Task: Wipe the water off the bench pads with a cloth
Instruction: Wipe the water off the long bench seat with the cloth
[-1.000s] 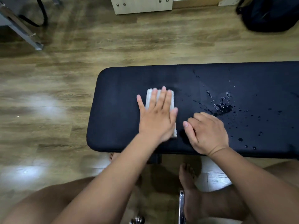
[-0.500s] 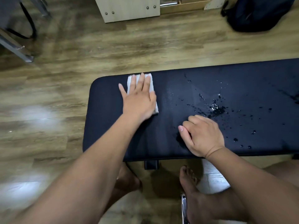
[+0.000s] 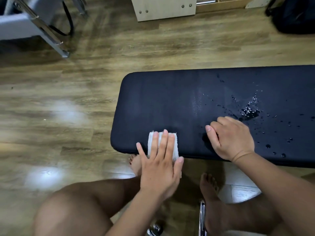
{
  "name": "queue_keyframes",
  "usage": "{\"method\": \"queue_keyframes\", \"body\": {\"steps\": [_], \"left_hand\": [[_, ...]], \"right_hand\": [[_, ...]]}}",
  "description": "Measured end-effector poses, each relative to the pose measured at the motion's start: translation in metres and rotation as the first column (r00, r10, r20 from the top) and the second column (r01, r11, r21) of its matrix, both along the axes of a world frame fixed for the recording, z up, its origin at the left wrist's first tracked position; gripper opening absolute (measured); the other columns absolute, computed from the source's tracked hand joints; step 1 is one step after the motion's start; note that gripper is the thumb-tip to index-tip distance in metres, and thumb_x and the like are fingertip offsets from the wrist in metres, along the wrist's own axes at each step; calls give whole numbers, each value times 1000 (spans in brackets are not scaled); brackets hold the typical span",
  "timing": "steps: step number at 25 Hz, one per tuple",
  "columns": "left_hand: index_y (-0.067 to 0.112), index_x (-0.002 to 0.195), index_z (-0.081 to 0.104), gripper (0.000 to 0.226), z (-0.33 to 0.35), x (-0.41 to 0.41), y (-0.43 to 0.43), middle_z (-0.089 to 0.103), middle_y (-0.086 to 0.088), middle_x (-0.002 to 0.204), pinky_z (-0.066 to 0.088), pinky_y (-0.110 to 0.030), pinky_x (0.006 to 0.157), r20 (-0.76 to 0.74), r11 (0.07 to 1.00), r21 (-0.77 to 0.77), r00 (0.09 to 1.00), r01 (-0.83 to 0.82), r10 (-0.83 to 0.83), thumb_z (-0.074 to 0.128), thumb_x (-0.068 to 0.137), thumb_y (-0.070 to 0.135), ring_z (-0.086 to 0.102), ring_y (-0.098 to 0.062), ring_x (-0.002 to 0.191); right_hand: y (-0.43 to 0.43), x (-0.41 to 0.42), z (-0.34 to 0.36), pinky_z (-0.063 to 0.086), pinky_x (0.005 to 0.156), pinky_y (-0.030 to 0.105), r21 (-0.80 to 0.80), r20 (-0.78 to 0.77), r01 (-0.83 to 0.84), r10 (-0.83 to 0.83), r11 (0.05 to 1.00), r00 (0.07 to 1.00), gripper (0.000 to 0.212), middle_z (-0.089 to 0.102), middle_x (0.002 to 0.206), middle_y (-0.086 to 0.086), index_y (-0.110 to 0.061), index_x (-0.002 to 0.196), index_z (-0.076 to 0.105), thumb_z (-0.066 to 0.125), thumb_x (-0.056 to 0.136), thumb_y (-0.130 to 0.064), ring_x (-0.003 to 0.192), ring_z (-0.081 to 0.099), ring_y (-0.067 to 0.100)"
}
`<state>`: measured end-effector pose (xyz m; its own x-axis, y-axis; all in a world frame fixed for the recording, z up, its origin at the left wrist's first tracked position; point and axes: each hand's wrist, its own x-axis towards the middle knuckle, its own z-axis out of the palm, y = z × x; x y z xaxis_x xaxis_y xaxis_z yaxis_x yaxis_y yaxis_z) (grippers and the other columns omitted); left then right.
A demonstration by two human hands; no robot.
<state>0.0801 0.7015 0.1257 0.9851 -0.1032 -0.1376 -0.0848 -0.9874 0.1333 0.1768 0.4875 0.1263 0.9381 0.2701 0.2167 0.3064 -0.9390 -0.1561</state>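
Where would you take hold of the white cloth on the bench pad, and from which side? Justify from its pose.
Grip the cloth at its near end, coming from the person's side of the bench pad. It lies folded flat under the straight fingers of the left hand, and that end reaches the pad's near edge, so a thumb could probably slip under with fingers on top.

Plank floor, furniture along its far edge

The brown wood-look floor shows two soft glare patches toward its left side. At the far left corner stands a grey furniture piece on a chrome leg, with a black cable looping beside it. A pale wooden panel with metal bolts sits mid far edge, and a black bag lies at the far right corner.
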Motion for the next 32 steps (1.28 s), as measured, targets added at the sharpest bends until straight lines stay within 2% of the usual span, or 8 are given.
{"method": "queue_keyframes", "body": {"steps": [4, 7, 12, 19, 24, 27, 30, 32], "left_hand": [[21, 160, 7, 70, 6, 63, -3, 3, 3, 168, -9, -66, 116, -65, 999, -3, 997, -49, 49, 10, 99, 56, -5, -23, 154], [24, 159, -3, 67, 10, 136, -2, -9, 7, 167, -14, -66, 115, -100, 996, -14, 992, -83, 81, 13, 102, 55, -15, -20, 153], [21, 160, 1, 67, 12, 247, -18, -8, 6, 168, -13, -67, 114, -127, 995, -26, 987, -101, 97, 15, 103, 53, -16, -24, 153], [22, 159, -2, 61, 15, 219, -72, -7, 7, 168, -13, -70, 113, -71, 971, 92, 974, 221, -215, 14, 104, 41, -14, -22, 153], [26, 159, -2, 59, 17, 239, 62, -6, 9, 167, -12, -70, 114, -80, 988, 149, 995, -50, 63, 15, 104, 39, -10, -19, 154], [27, 159, -4, 60, 23, 238, 117, -6, 9, 167, -11, -68, 115, -138, 974, 188, 979, -126, 153, 14, 104, 43, -8, -23, 154], [21, 160, -3, 63, 22, 235, 80, -8, 6, 168, -7, -66, 117, -113, 976, 155, 979, -151, 170, 19, 104, 41, -12, -32, 153], [19, 160, -1, 63, 17, 214, 20, -7, 2, 168, -3, -65, 118, -87, 993, 114, 995, -27, 37, 20, 104, 40, -11, -34, 153]], "right_hand": [[1, 2, -2, 35, 57, 31, -2, 9, 3, -3, 1000, 1000, 45, 50, 64, 3, -14, 62, 55, 32, 93, -38, 64, 52, 29], [-1, 1, -3, 36, 57, 31, -3, 21, 0, 0, 1000, 1000, 44, 49, 64, 4, -14, 62, 54, 35, 93, -37, 63, 52, 29], [-1, 3, -4, 36, 56, 31, 22, 45, -3, 2, 1000, 999, 41, 48, 63, 3, -15, 61, 53, 39, 92, -36, 62, 51, 28], [-2, 2, -3, 36, 57, 31, 6, 37, -8, 8, 1000, 999, 40, 47, 64, 2, -16, 61, 51, 37, 92, -36, 63, 51, 28], [-2, 3, -2, 31, 58, 29, 9, 27, -9, 8, 1000, 1000, 41, 47, 64, 1, -16, 61, 51, 36, 93, -36, 62, 50, 26], [-1, 3, -4, 34, 57, 30, -2, 36, -8, 8, 1000, 999, 42, 48, 64, 2, -16, 61, 52, 37, 93, -37, 63, 51, 27], [0, 2, -3, 38, 56, 33, -6, 23, -18, 18, 1000, 1000, 42, 49, 65, 4, -15, 62, 54, 36, 93, -37, 64, 52, 29], [-1, 2, -2, 38, 56, 32, -17, 18, -12, 13, 1000, 1000, 43, 50, 65, 4, -15, 62, 54, 35, 93, -37, 64, 53, 29]]}}
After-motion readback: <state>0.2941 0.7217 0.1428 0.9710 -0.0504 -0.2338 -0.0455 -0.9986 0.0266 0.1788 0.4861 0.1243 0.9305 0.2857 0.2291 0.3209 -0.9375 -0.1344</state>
